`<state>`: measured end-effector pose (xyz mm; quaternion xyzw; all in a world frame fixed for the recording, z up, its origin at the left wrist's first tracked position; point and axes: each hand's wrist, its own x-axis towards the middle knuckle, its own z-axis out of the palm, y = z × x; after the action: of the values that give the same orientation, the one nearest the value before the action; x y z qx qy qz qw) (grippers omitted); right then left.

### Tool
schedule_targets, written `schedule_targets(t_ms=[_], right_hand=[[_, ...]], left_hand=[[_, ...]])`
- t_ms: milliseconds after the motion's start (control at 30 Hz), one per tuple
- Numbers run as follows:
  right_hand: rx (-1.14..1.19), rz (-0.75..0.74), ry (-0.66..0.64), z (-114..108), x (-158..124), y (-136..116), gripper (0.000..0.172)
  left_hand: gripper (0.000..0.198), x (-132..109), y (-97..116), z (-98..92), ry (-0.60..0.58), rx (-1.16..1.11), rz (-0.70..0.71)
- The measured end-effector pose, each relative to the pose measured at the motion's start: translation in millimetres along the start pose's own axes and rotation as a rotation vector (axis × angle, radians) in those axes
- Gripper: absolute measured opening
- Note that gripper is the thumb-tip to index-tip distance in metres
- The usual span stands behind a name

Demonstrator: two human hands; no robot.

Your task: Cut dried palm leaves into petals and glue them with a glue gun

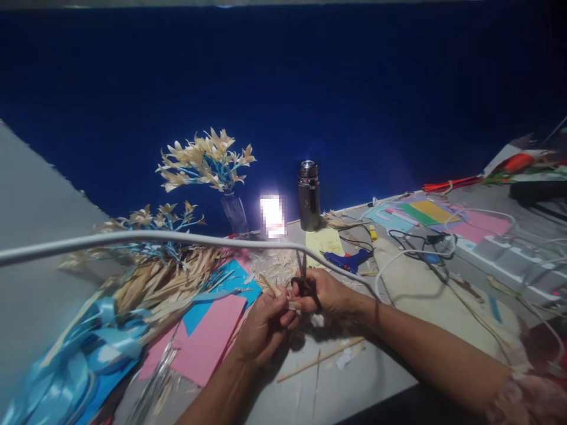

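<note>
Scissors (303, 280) were clamped in the right hand (326, 292), pale strip (268, 285) was pinched in the left hand (267, 321) just beside it, pink paper (210, 339) was laid left of both, glue gun (348, 260) was set beyond the right.

Gotta be some kinda craft corner: table (345, 375) strewn with pink paper (212, 339), light-blue ribbon (106, 345), scissors (303, 271) out, plus a glue gun (358, 260).
</note>
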<state>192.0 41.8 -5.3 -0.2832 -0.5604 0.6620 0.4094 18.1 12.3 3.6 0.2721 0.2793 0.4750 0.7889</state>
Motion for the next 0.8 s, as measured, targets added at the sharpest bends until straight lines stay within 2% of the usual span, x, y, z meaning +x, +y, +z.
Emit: schedule_targets(t_ms=[100,200,300,400,500,567,667,800], right_hand=[[0.043,0.005,0.028,1.5,2.0,4.8,0.045],[0.154,-0.003,0.098,4.8,6.5,13.7,0.048],[0.11,-0.025,0.175,6.5,9.5,20.1,0.045],[-0.016,-0.001,0.102,4.2,9.1,18.9,0.034],[-0.137,0.123,-0.016,-0.5,6.0,11.6,0.022],[-0.207,0.227,-0.067,-3.2,3.0,5.2,0.021],[-0.217,0.32,-0.096,-4.2,-1.2,-2.6,0.024],[-0.184,0.34,-0.07,-2.5,-2.5,-4.4,0.02]], left_hand=[[0.033,0.1,0.1,0.9,0.063,-0.057,0.033],[0.042,1.1,-4.9,2.8,0.111,0.0,0.089],[0.037,2.7,-10.0,3.5,0.148,0.086,0.125],[0.029,3.0,-8.1,1.3,0.191,0.139,0.164],[0.027,2.2,-1.3,-1.0,0.221,0.196,0.22],[0.028,1.9,2.4,-1.6,0.242,0.243,0.262],[0.03,3.3,4.4,-3.0,0.269,0.323,0.321],[0.03,6.2,2.9,-6.1,0.292,0.38,0.388]])
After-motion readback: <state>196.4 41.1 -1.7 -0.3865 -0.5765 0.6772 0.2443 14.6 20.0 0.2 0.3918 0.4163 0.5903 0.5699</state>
